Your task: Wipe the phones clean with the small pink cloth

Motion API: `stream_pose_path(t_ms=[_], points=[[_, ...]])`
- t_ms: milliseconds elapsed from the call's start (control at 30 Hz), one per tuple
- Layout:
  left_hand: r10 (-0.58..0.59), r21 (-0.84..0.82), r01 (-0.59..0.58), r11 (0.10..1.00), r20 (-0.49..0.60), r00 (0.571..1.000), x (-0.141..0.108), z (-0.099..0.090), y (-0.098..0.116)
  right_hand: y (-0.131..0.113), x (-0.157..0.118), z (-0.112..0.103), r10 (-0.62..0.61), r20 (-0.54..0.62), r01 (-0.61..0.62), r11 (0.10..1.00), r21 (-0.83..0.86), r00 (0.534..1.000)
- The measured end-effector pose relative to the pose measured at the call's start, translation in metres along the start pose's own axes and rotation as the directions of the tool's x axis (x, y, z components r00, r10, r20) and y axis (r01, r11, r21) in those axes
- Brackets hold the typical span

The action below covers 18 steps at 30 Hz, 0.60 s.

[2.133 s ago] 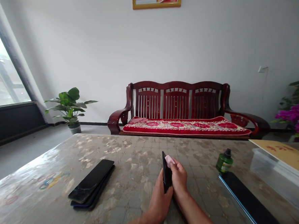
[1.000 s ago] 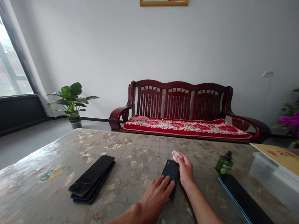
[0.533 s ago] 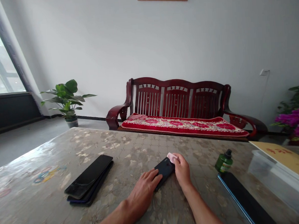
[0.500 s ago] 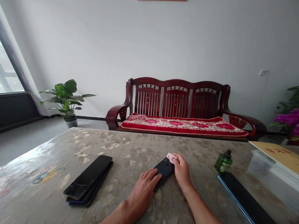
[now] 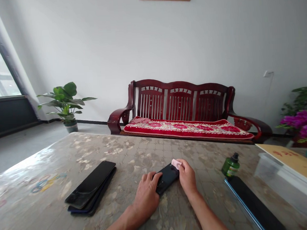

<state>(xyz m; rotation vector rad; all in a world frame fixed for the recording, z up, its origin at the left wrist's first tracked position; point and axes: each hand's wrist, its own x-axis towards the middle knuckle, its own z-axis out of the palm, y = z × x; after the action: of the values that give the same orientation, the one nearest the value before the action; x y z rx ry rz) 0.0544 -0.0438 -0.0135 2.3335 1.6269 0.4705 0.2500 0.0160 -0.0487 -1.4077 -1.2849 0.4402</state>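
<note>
A dark smartphone (image 5: 168, 179) lies at a slant on the table in front of me. My left hand (image 5: 147, 191) grips its left end, thumb on top and the other fingers curled at the edge. My right hand (image 5: 186, 175) pinches a small pale pink piece (image 5: 176, 163), perhaps cloth or sponge, against the phone's far right corner. Left of my hands rests a stack of dark phones (image 5: 91, 184). On the right, a green bottle (image 5: 230, 165) with a black top stands behind another stack of phones (image 5: 255, 202) with blue edges.
The patterned tabletop (image 5: 130, 154) carries several coloured rubber bands (image 5: 44, 183) at left. A clear plastic box (image 5: 279, 180) with a tan cover (image 5: 296, 158) sits at right. Beyond the table are a wooden bench (image 5: 180, 103) and a potted plant (image 5: 68, 103).
My left hand has shifted slightly left on the phone, its fingers drawn from lying across it to its edge. The right hand keeps the pink piece at the same corner.
</note>
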Motion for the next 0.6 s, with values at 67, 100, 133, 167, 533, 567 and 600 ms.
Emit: stream_pose_path(t_ms=[67,100,133,167,533,567,600], points=[[0.025,-0.052,-0.026,0.998,-0.016,1.000,0.0003,0.0042,-0.0018,-0.0013,-0.0011,0.0001,0.007,-0.008,-0.007,1.000,0.003,1.000],[0.033,-0.072,-0.035,0.997,-0.025,0.999,0.0004,0.0061,-0.0024,-0.0018,-0.0016,0.0001,0.011,-0.012,-0.011,1.000,0.005,1.000],[0.038,-0.087,-0.040,0.995,-0.031,0.999,0.0004,0.0075,-0.0027,-0.0024,-0.0021,0.0001,0.014,-0.014,-0.014,1.000,0.008,1.000],[0.039,-0.097,-0.042,0.994,-0.032,0.999,0.0004,0.0084,-0.0026,-0.0029,-0.0024,0.0002,0.018,-0.016,-0.018,1.000,0.010,1.000],[0.021,-0.094,-0.018,0.995,0.036,0.999,-0.0012,0.0029,0.0049,-0.0027,-0.0040,0.0001,0.028,-0.050,-0.028,1.000,0.011,0.998],[0.028,-0.087,-0.025,0.996,0.036,0.999,-0.0011,0.0031,0.0051,-0.0023,-0.0045,-0.0006,0.026,-0.054,-0.026,1.000,0.007,0.998],[0.037,-0.081,-0.034,0.996,0.034,0.999,-0.0011,0.0034,0.0052,-0.0018,-0.0051,-0.0014,0.024,-0.058,-0.024,1.000,0.003,0.998]])
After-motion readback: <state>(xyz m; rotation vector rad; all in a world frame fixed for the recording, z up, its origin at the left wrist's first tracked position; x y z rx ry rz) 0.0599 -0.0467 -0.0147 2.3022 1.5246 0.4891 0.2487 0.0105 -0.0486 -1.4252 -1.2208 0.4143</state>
